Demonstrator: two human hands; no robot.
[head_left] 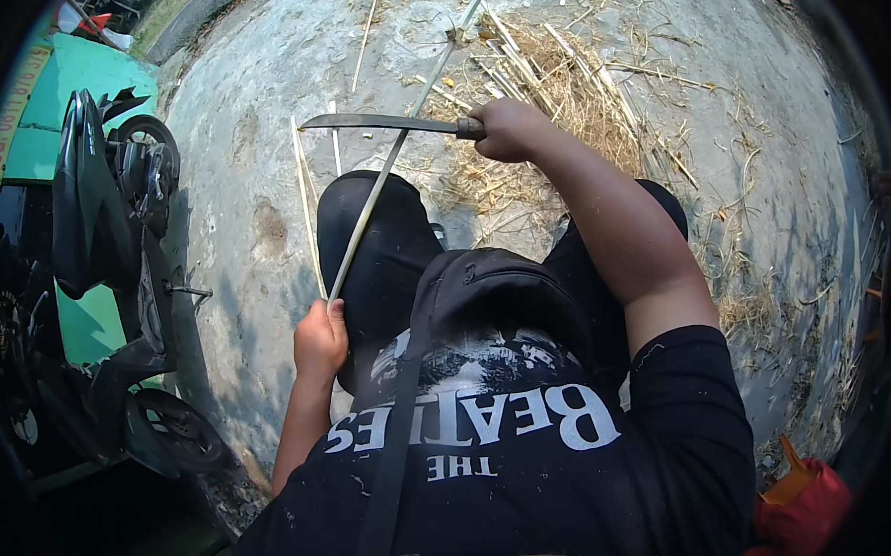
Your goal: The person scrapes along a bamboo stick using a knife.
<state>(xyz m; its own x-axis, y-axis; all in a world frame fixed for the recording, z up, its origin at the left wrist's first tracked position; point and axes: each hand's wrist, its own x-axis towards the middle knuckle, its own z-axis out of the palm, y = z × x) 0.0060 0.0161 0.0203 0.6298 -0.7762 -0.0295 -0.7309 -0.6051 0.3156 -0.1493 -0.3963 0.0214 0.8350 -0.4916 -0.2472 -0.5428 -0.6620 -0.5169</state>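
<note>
Right hand (512, 132): closed round long knife (383, 123), laid across pale strip (383, 181), contact uncertain. Left hand (320, 340): gripping near end of pale strip, slanting over left leg (402, 246). Apparently shaving; calling for steady hold, controlled stroke. Beyond: shavings (582, 120) on concrete (237, 160).

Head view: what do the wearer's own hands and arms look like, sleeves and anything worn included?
Both the left hand and right hand are bare: no gloves, watch or bracelet visible. The right sleeve is short, black and plain-looking, leaving the forearm uncovered. The left forearm is bare too; its sleeve edge is hard to make out against the black shirt.
</note>
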